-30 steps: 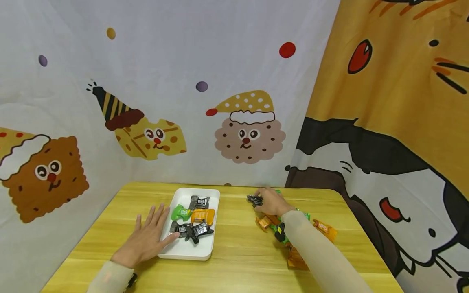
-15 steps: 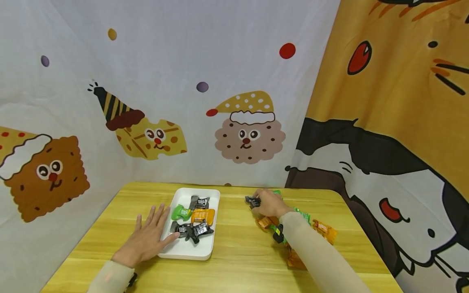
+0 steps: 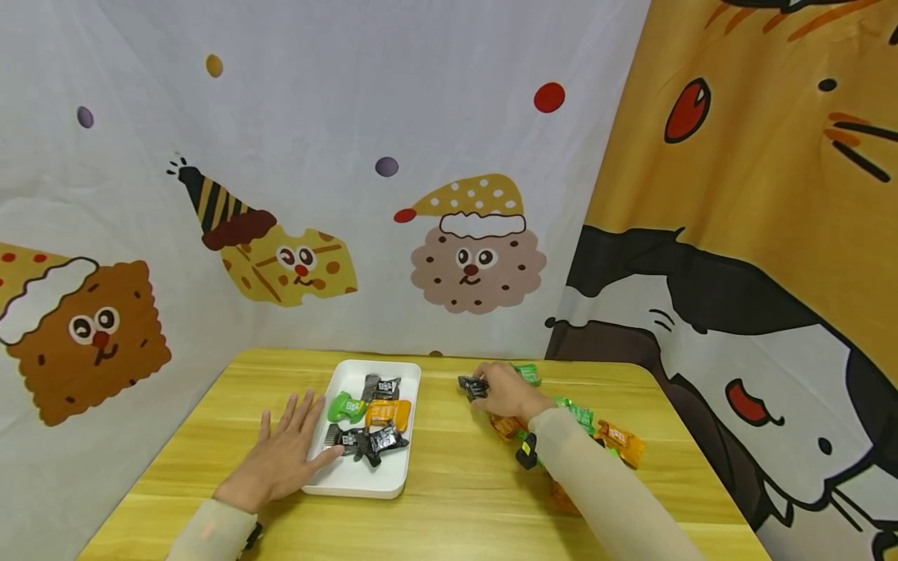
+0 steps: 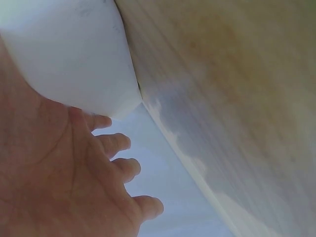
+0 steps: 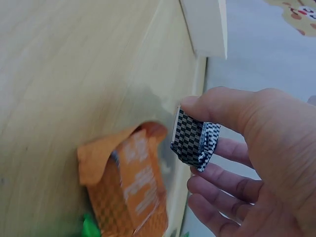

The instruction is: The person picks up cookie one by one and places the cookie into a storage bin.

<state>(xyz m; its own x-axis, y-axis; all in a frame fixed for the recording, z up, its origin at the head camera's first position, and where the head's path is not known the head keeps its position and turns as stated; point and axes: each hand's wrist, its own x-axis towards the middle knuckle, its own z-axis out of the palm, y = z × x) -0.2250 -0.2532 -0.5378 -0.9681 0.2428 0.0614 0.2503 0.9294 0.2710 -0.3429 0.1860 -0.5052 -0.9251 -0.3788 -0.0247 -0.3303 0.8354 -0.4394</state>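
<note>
My right hand [image 3: 508,391] pinches a black wrapped candy [image 3: 473,387] between thumb and fingers, above the right half of the table. In the right wrist view the candy [image 5: 190,138] shows a black-and-white checked wrapper. With fingers spread straight, my left hand [image 3: 281,456] rests along the left side of a white tray [image 3: 361,483], its thumb reaching over the rim. Inside the tray lie a green candy [image 3: 347,407], an orange candy [image 3: 388,414] and several black candies [image 3: 386,439]. The left wrist view shows the palm beside the tray's outer wall [image 4: 81,54].
Beneath and beside the right forearm lie loose candies, among them an orange one [image 3: 620,442] and green ones [image 3: 578,414], partly hidden by the sleeve. Another green candy [image 3: 528,374] sits near the table's back edge. A printed curtain [image 3: 449,117] hangs behind the wooden table [image 3: 463,514].
My right hand has shifted a little left toward the tray with the black candy, showing more of the green candies behind it. My left hand and the tray have stayed in place.
</note>
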